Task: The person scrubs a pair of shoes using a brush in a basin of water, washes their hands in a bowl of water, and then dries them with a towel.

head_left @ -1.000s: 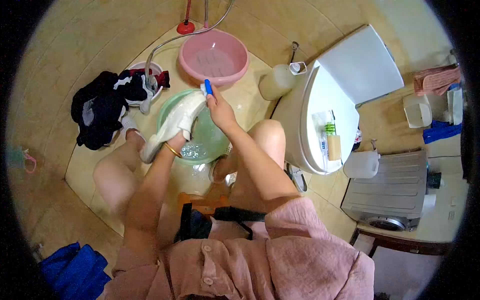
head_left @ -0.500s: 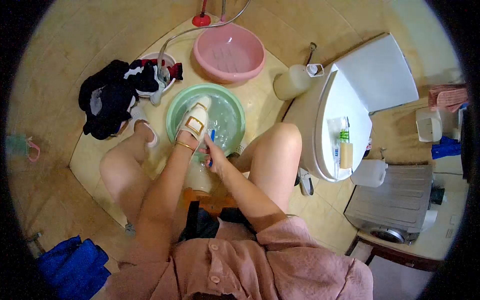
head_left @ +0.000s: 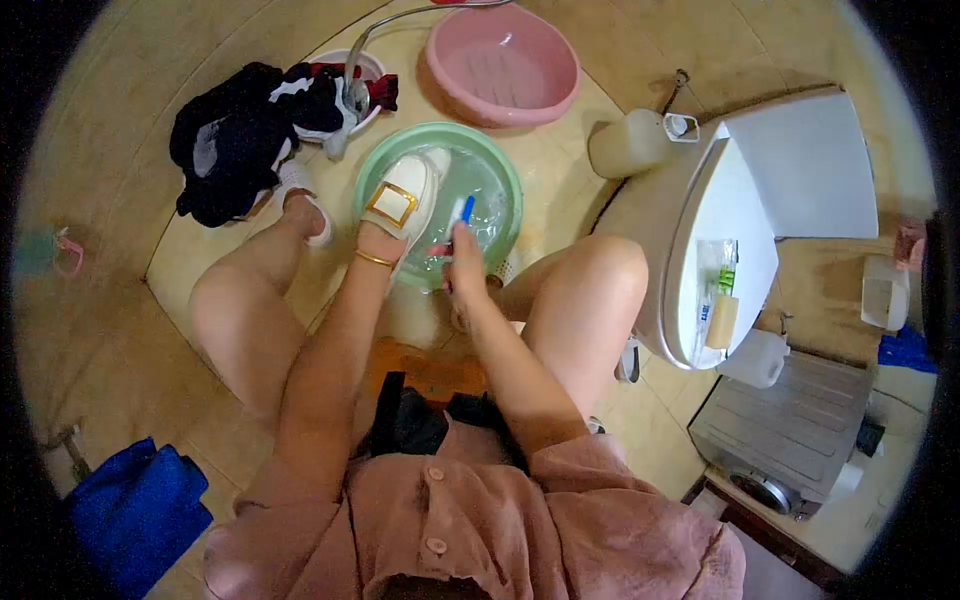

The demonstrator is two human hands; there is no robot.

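Note:
A white loafer (head_left: 412,185) with a gold buckle is held over the green basin (head_left: 512,178), which has water in it. My left hand (head_left: 380,242) is pushed into the opening of the loafer and holds it from inside, so its fingers are hidden. My right hand (head_left: 464,268) is closed round a blue brush (head_left: 467,208), with pale bristles facing the loafer. Between the brush and the loafer there is a small gap.
Behind the green basin stands a pink basin (head_left: 505,105). Dark clothes (head_left: 235,140) pile up at the left, with a shower head (head_left: 357,98) beside them. A toilet (head_left: 690,260) with a packet (head_left: 718,290) on its lid and a jug (head_left: 628,143) are to the right.
My right hand and the brush have come away from the loafer, to its right, and the brush shows more. The loafer has turned slightly. The whole view has shifted.

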